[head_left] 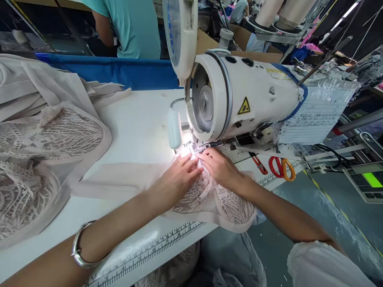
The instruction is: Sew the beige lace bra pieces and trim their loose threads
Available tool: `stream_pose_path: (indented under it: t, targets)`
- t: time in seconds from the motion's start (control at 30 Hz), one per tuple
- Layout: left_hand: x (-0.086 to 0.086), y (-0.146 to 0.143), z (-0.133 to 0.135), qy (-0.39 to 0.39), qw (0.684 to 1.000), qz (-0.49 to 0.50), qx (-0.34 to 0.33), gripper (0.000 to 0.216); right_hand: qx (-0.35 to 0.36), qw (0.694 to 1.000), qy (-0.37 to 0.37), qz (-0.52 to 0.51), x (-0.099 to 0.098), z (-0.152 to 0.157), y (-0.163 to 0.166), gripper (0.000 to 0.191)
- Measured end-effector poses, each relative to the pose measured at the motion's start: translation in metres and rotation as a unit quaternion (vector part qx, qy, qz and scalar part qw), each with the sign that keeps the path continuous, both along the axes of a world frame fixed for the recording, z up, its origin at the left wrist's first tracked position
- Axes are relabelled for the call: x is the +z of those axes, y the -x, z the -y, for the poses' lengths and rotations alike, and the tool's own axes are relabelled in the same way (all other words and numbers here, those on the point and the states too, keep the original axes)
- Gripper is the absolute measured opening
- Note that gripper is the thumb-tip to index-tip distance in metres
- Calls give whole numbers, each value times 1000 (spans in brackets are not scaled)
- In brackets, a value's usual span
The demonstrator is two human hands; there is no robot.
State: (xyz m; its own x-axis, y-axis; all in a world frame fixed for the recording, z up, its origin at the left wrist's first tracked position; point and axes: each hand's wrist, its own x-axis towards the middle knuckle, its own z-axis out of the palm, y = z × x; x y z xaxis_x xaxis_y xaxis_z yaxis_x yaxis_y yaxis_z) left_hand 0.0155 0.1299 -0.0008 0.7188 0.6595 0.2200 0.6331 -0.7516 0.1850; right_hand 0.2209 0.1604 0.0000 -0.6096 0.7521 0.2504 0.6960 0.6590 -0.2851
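A white bench point(140, 127) carries the sewing machine point(254, 87), and a pile of pale lace pieces point(68, 131) lies at its left; whether these are finished cannot be told. The lace piece point(233, 203) being worked lies under both hands, one end at the lit needle area, its lower edge hanging over the bench's front. Work on it looks under way, not complete, though the hands hide how much is stitched. The left hand point(179, 175) lies nearly flat, fingers loosely spread, pressing on the lace. The right hand point(218, 167) is bent, fingers close together, tips on the lace just beside the needle area; whether it pinches any fabric I cannot tell. Scissors point(282, 167) lie beyond the right forearm, and a ring point(180, 162) sits on a left finger.
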Motion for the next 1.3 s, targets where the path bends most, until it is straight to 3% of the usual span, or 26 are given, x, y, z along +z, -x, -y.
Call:
stream_pose_path:
  t: [0.17,0.33,0.47,0.57,0.7,0.83,0.97,1.07,1.3]
  targets:
    - [11,8,-10,18,998,57,-15,40,-10,999,-36,16,1,-8,7,26]
    - [13,11,-15,7,998,59,-9,32,-15,1000,8,21,8,-12,8,27]
    - [7,6,-8,-36,999,20,5,30,-48,997,44,-46,17,11,0,18]
    - [3,3,-1,-38,999,9,-23,25,-87,994,53,-50,14,40,-9,17]
    - [3,4,0,-34,997,-12,-69,24,-88,995,-36,-8,-3,58,-16,32]
    - [3,7,-4,-41,997,-15,-59,25,-6,997,-79,13,-10,43,-25,34]
    - [-1,7,-7,-49,996,31,-66,29,-49,996,-30,63,0,20,-32,25]
    - [0,6,-8,-52,995,56,-68,29,-30,993,22,112,12,10,-30,40]
    - [5,7,-8,-78,995,33,-60,34,-36,984,56,166,25,4,-16,41]
